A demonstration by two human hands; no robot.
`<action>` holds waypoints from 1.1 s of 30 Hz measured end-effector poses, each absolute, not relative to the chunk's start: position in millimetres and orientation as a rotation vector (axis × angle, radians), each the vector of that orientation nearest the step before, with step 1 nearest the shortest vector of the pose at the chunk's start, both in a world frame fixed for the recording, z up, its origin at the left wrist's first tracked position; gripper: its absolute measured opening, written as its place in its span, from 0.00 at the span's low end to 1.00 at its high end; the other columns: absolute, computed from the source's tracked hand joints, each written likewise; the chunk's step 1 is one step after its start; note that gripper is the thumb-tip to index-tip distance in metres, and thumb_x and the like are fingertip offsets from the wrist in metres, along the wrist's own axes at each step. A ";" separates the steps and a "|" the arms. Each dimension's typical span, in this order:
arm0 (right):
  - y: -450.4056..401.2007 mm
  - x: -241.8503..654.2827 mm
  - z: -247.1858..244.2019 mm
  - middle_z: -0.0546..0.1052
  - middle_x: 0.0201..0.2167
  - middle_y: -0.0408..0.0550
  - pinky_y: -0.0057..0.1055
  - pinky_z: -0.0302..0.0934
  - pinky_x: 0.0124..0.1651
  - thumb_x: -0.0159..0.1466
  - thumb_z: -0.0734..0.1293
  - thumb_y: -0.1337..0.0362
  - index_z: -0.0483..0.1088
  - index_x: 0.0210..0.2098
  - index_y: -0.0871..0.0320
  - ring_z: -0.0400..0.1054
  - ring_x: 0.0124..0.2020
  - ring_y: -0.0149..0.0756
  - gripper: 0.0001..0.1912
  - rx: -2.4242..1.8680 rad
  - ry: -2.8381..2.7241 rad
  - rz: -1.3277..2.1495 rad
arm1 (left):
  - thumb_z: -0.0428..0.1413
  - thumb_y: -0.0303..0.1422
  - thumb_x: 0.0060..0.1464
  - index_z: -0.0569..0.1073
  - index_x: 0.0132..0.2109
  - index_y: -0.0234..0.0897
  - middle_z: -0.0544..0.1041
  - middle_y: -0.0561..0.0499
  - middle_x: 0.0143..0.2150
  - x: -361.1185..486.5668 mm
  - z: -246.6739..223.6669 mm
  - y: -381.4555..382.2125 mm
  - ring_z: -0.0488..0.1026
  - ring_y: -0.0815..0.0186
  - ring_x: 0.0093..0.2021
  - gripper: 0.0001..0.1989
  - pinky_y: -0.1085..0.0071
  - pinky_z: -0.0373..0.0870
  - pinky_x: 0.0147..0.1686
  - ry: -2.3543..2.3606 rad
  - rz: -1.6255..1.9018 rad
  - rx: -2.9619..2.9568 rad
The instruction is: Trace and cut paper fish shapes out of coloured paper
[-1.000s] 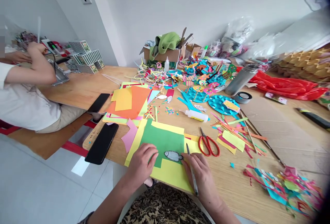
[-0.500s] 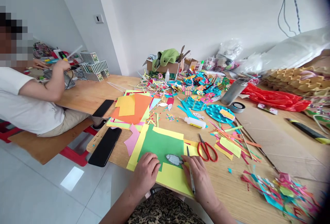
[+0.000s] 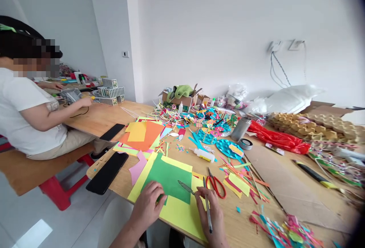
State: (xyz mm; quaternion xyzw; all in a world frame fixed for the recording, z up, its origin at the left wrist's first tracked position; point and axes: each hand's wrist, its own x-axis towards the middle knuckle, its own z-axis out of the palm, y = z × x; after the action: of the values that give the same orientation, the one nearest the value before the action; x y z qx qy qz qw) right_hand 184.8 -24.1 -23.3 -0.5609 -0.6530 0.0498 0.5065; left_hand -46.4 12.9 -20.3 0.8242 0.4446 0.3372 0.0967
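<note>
My right hand (image 3: 210, 212) grips a pen (image 3: 209, 212) across its fingers and pinches the tail end of a small grey paper fish (image 3: 186, 186). The fish is seen nearly edge-on, tilted above the green paper (image 3: 171, 175). My left hand (image 3: 149, 204) rests at the green sheet's near left, loosely curled, with a gap between thumb and fingers and nothing seen in it. Yellow paper (image 3: 179, 217) lies under the green sheet. Red-handled scissors (image 3: 216, 185) lie just beyond my right hand.
Beyond the sheets lie a glue bottle (image 3: 203, 155), blue decorated discs (image 3: 229, 147) and stacked coloured paper (image 3: 139, 135). At left are a black phone (image 3: 107, 174) and a seated co-worker (image 3: 37, 115). To the right are paper scraps (image 3: 285, 229), cardboard (image 3: 296, 187) and a utility knife (image 3: 312, 174).
The paper fish has tipped from facing up to nearly edge-on, still in my right hand. My view has swung, and the co-worker's arm has shifted.
</note>
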 end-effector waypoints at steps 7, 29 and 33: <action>-11.3 198.4 -10.0 0.76 0.33 0.50 0.37 0.68 0.38 0.65 0.61 0.60 0.68 0.40 0.55 0.73 0.35 0.42 0.08 -1.345 -1.521 0.085 | 0.50 0.26 0.58 0.70 0.33 0.38 0.72 0.49 0.35 -45.9 -16.9 10.8 0.71 0.64 0.38 0.06 0.68 0.71 0.38 1.298 1.074 2.467; 22.1 360.8 27.9 0.76 0.24 0.46 0.30 0.62 0.27 0.55 0.66 0.54 0.71 0.38 0.59 0.70 0.26 0.37 0.16 -1.659 -1.116 0.200 | 0.49 0.38 0.62 0.71 0.34 0.41 0.74 0.50 0.34 -48.7 -33.3 22.2 0.75 0.65 0.37 0.10 0.74 0.72 0.37 1.196 1.297 2.636; 48.7 373.9 42.4 0.76 0.27 0.48 0.30 0.63 0.30 0.56 0.65 0.54 0.70 0.39 0.59 0.70 0.28 0.37 0.17 -1.629 -1.131 0.189 | 0.49 0.38 0.62 0.71 0.34 0.41 0.75 0.50 0.34 -48.1 -30.6 22.6 0.75 0.65 0.36 0.11 0.75 0.72 0.37 1.203 1.324 2.662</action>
State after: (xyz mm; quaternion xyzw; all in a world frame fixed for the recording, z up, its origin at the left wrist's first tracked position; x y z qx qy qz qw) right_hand 373.9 48.7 42.4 -0.6864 -0.4766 0.0795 0.5436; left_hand -48.1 22.6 -30.6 0.8296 0.3749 0.4125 -0.0327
